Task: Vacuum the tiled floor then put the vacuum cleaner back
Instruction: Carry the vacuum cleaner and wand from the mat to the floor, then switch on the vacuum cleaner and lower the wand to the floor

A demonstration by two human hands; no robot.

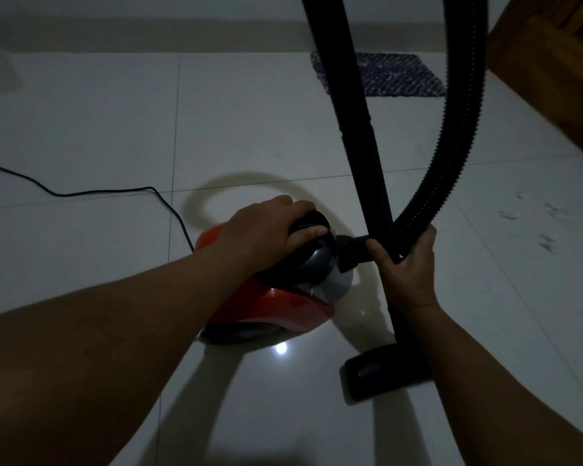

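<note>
A red and black canister vacuum cleaner [283, 304] sits on the pale tiled floor [98, 122]. My left hand [266, 230] grips the black handle on top of it. My right hand [408, 267] holds the black wand [360, 136] and the ribbed hose [458, 129] together, just right of the hose socket. The wand stands nearly upright. Its black floor head [381, 371] rests on the tiles near my right forearm.
A black power cord [81, 193] trails from the vacuum's rear to the left edge. A dark patterned mat [401, 74] lies at the back, by the wall. Wooden furniture [552, 68] fills the upper right corner. Scuff marks [532, 223] dot the tiles at right.
</note>
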